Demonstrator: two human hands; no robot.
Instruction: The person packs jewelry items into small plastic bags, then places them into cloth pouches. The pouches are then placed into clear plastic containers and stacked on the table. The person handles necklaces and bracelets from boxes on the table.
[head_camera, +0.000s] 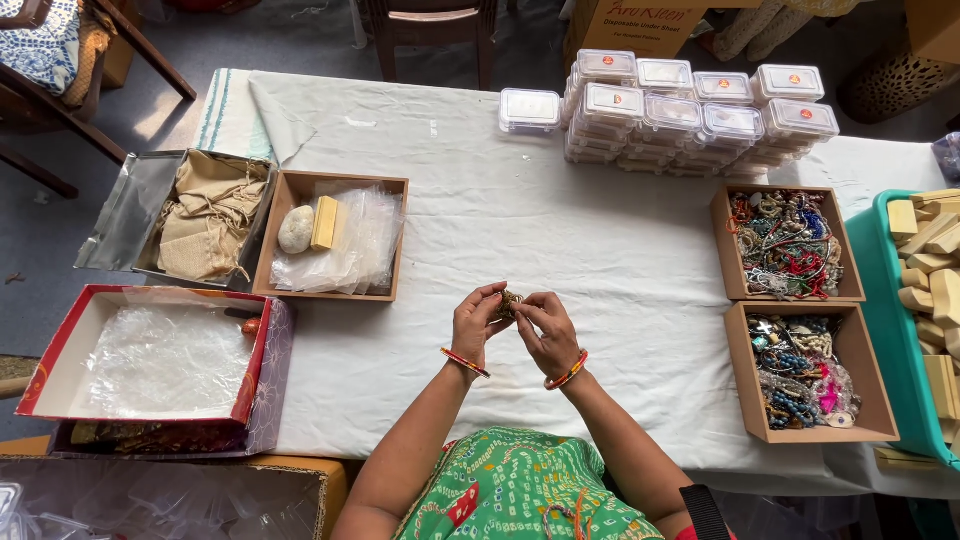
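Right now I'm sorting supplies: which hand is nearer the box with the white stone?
Left. The left hand is closer to the box with the white stone, up to its left; the right hand sits farther right.

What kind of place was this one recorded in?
Probably a small craft or jewellery-packing workroom: two cardboard trays of beaded jewellery, stacked clear plastic boxes, and both hands, left hand and right hand, working a small beaded piece over a cloth-covered table.

The person wears a green garment (520, 490) printed with small white dots and touches of red and orange. Each wrist carries a thin red and orange bangle, one on the left hand (478, 322) and one on the right hand (548, 332). Both forearms are bare, without sleeves.
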